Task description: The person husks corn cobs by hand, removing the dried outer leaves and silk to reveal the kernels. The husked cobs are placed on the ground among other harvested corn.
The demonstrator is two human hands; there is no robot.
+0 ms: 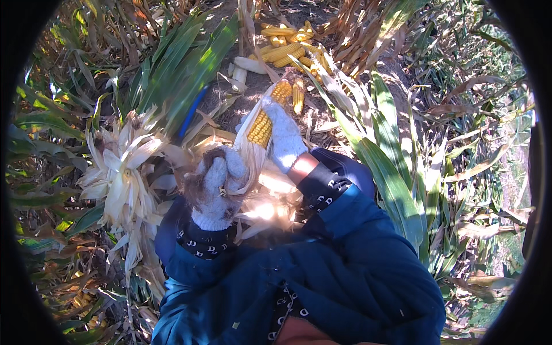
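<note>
Both hands wear white knitted gloves. An ear of corn [260,128] slants upward before me, its yellow kernels bare along the front and pale husk still along its left side. My right hand [282,131] grips the ear from the right, thumb laid along the kernels. Lower left, my left hand [217,181] is closed on a strip of pale husk [252,168] that runs down from the ear, with brown corn silk [194,187] bunched about the fingers. The ear's lower end is hidden by husk. Loose dry husks [276,207] lie below the hands.
Husked yellow ears [282,54] lie heaped on the soil ahead, with a small cob [298,95] nearer. A spread clump of empty husks [127,172] is at left, near a blue rod-like object [192,112]. Green corn leaves [388,181] rise at right.
</note>
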